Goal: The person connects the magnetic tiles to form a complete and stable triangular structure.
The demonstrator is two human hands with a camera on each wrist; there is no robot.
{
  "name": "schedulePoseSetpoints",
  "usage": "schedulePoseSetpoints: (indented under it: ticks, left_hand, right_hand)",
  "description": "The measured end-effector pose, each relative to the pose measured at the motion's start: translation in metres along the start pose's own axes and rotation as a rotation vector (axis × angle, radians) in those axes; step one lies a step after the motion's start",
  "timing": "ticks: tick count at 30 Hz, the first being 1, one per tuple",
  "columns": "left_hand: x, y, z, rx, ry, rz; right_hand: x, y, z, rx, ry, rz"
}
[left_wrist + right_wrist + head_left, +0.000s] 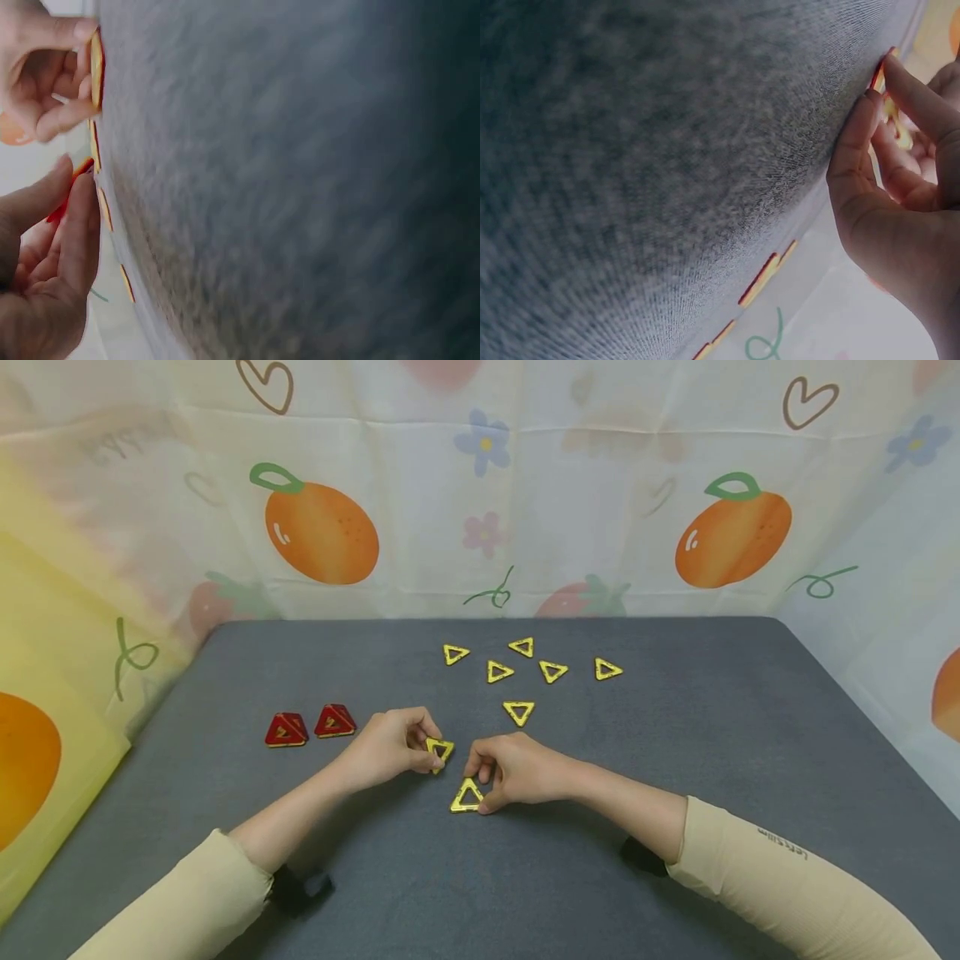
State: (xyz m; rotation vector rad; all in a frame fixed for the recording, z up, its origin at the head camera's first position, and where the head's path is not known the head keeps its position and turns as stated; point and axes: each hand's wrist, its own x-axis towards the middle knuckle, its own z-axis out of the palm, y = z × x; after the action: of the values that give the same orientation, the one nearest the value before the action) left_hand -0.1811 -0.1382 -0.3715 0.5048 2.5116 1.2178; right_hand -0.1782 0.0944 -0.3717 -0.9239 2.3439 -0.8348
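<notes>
My left hand (386,746) pinches a yellow triangular magnetic tile (447,746) between thumb and fingers, holding it tilted. That tile shows a red face (58,212) in the left wrist view. Just to its right, my right hand (525,770) grips a second yellow triangular tile (455,807) by its right side, thumb at the lower corner and fingers near the top. This second tile (97,71) lies flat close on the table in the left wrist view. The two tiles are a small gap apart. Both have hollow centres.
Several more yellow triangular tiles (553,672) lie scattered toward the back of the grey table (675,727), with one tile (519,713) nearer, beyond my right hand. Two red pyramids (287,730) with gold marks stand left of my left hand. A fruit-printed curtain (525,485) hangs behind.
</notes>
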Motion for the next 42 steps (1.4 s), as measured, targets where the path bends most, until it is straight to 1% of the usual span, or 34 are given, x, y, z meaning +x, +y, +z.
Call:
schedulePoseSetpoints:
  ticks: [5, 12, 16, 24, 31, 36, 42]
  left_hand:
    - [-0.007, -0.003, 0.008, 0.027, -0.052, 0.049]
    - [-0.009, -0.003, 0.015, 0.009, -0.103, 0.087]
    - [-0.01, -0.001, 0.017, 0.007, -0.108, 0.103]
    - [-0.01, 0.0, 0.02, -0.005, -0.111, 0.104]
    - [-0.011, -0.003, 0.022, 0.025, -0.099, 0.122]
    - [-0.011, -0.003, 0.023, 0.032, -0.107, 0.137]
    - [-0.011, -0.002, 0.025, 0.051, -0.128, 0.172]
  right_hand:
    - [0.001, 0.0, 0.0, -0.005, -0.001, 0.004]
    - [0.0, -0.001, -0.001, -0.002, -0.002, 0.009]
    - [0.0, -0.002, -0.001, -0.004, 0.002, 0.007]
    - [0.0, -0.002, 0.0, -0.011, 0.005, 0.008]
    - [-0.001, -0.003, -0.001, -0.016, 0.004, 0.004]
    - [-0.001, -0.003, -0.001, -0.027, 0.003, 0.005]
    - [-0.001, -0.003, -0.001, -0.026, 0.0, 0.005]
